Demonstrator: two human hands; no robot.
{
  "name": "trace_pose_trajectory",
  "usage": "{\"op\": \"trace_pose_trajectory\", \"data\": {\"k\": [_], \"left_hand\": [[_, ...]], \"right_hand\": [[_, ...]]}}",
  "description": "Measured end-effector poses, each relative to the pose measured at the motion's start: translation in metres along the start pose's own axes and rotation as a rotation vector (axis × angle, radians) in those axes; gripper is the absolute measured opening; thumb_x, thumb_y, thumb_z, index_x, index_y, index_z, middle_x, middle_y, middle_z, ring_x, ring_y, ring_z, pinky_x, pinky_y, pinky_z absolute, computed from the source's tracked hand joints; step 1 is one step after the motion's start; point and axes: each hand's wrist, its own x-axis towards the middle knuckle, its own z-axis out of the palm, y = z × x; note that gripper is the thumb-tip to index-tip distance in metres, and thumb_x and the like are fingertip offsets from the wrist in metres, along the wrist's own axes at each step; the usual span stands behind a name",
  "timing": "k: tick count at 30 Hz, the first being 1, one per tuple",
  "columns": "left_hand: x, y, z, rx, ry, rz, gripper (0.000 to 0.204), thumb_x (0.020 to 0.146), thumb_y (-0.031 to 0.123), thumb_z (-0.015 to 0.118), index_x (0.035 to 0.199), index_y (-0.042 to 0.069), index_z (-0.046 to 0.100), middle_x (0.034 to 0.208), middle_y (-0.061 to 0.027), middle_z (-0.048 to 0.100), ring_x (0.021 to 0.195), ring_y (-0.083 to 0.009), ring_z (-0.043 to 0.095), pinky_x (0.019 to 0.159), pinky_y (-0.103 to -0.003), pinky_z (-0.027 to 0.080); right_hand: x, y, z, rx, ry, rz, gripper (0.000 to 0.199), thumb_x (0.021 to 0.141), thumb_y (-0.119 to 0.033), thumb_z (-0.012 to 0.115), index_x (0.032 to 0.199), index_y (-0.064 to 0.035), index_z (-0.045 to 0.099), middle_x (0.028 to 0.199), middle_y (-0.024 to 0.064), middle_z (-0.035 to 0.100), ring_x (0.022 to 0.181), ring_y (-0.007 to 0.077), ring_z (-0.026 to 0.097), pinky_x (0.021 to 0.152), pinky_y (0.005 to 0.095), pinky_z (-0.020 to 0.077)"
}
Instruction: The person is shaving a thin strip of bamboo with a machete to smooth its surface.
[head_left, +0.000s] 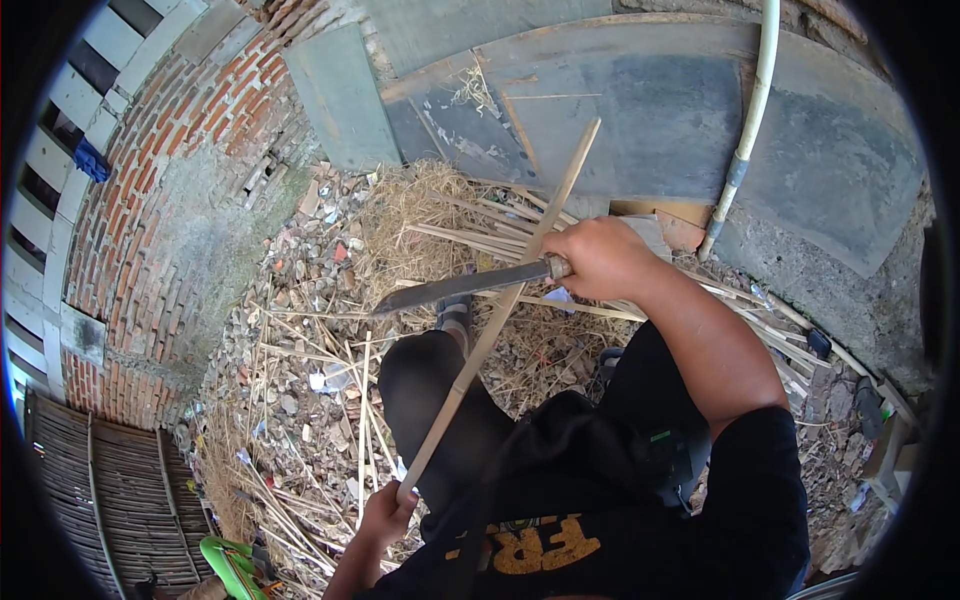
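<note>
A: What is seen nearest the camera?

B: A black shirt (600,510) with a yellow print, and below it black-clad knees. From there the left hand (385,512) is found low in the picture, closed around the near end of a long bamboo strip (497,318). The strip runs up and away across the knee toward the grey slabs (640,120).

A: And the other hand?

B: The right hand (600,258) is wrapped in a fist around the handle of a long knife (462,286). The blade is laid across the strip, pointing to the person's left, where the two cross.

A: How is this shaving best done?

B: As a judgement only: the strip would be kept braced against the knee, the blade held at a shallow angle, and the stroke led away from the body and from the gripping fingers.

A: What lies around?

B: Split bamboo slivers (300,400) and straw are scattered over rubble. A brick wall (170,200) curves on the left, and a white pipe (752,110) leans on the right.

A: Any containers?

B: None can be made out, so no contents are told.
</note>
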Motion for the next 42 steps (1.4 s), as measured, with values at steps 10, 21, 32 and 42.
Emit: {"op": "trace_pose_trajectory", "data": {"k": [10, 21, 32, 42], "left_hand": [[0.015, -0.006, 0.017, -0.413, 0.179, 0.245, 0.043, 0.095, 0.044, 0.062, 0.085, 0.003, 0.054, 0.066, -0.0026, 0.051, 0.064, -0.0097, 0.046, 0.055, -0.032, 0.038], [0.033, -0.025, 0.023, -0.357, 0.123, 0.232, 0.052, 0.097, 0.049, 0.058, 0.077, 0.001, 0.056, 0.058, -0.0067, 0.053, 0.056, -0.0156, 0.049, 0.053, -0.036, 0.041], [0.042, -0.016, 0.012, -0.495, -0.023, 0.183, 0.063, 0.101, 0.062, 0.038, 0.078, 0.005, 0.054, 0.066, -0.0005, 0.050, 0.063, -0.0113, 0.048, 0.058, -0.031, 0.039], [0.051, -0.019, 0.020, -0.447, 0.050, 0.225, 0.061, 0.102, 0.058, 0.039, 0.076, 0.005, 0.051, 0.061, 0.0002, 0.046, 0.057, -0.0104, 0.045, 0.051, -0.029, 0.036]], "right_hand": [[0.000, -0.015, 0.002, 0.025, 0.040, -0.098, 0.027, 0.074, -0.026, 0.080, 0.088, -0.0102, 0.064, 0.077, 0.0100, 0.068, 0.079, 0.0349, 0.068, 0.067, 0.0474, 0.0518], [0.014, -0.011, 0.014, 0.092, -0.025, -0.083, 0.023, 0.072, -0.024, 0.079, 0.083, -0.0085, 0.065, 0.069, 0.0129, 0.065, 0.073, 0.0368, 0.066, 0.064, 0.0480, 0.0497], [0.043, -0.001, 0.006, 0.075, -0.051, 0.063, 0.024, 0.078, -0.030, 0.075, 0.084, -0.0083, 0.066, 0.070, 0.0132, 0.067, 0.073, 0.0362, 0.066, 0.065, 0.0483, 0.0505], [0.052, 0.003, 0.034, 0.276, -0.191, 0.016, 0.020, 0.072, -0.021, 0.071, 0.085, -0.0070, 0.069, 0.077, 0.0153, 0.068, 0.079, 0.0346, 0.067, 0.071, 0.0458, 0.0525]]}}
